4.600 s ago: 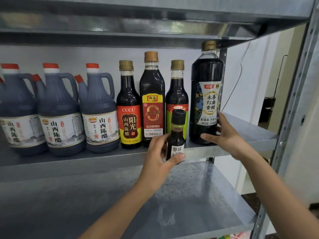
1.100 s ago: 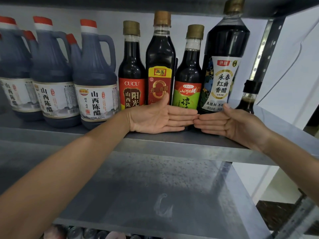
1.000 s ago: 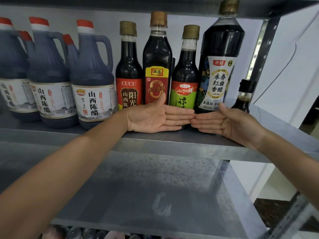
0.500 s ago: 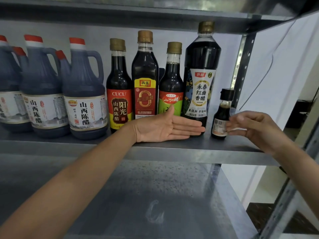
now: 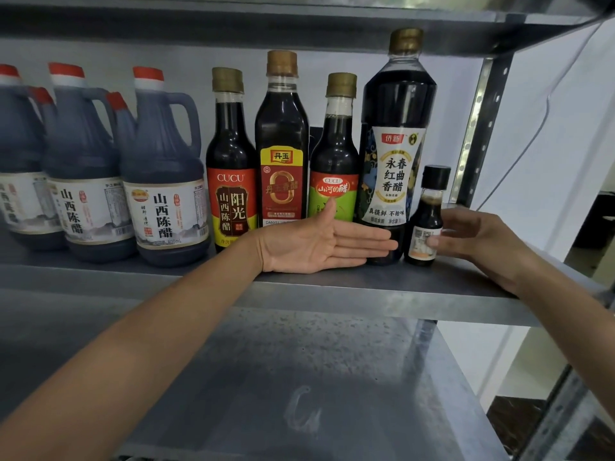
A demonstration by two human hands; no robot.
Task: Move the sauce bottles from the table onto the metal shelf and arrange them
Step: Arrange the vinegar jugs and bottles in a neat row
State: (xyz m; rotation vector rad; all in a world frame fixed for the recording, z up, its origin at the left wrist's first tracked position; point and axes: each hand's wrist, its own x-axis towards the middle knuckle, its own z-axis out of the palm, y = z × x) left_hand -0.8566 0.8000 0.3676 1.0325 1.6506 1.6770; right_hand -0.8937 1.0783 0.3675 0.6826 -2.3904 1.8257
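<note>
Dark sauce bottles stand in a row on the metal shelf (image 5: pixel 349 296): several red-capped jugs (image 5: pixel 163 181), a red-and-yellow-label bottle (image 5: pixel 231 161), a taller red-label bottle (image 5: pixel 282 138), a green-label bottle (image 5: pixel 334 144), a big white-label bottle (image 5: pixel 396 144) and a small black-capped bottle (image 5: pixel 427 207) at the right end. My left hand (image 5: pixel 316 244) lies flat and open, palm facing me, against the bases of the middle bottles. My right hand (image 5: pixel 479 241) has its thumb on the small bottle's label and its fingers curled behind it.
A perforated upright post (image 5: pixel 479 128) stands just right of the small bottle. Another shelf (image 5: pixel 266 18) sits close above the tallest cap. A lower metal shelf (image 5: pixel 299 377) lies beneath my arms. A white wall with a hanging cable (image 5: pixel 545 104) is at the right.
My right hand has left the big bottle's base and closed around the small bottle, which now stands beside the big bottle. My left hand stays flat against the row.
</note>
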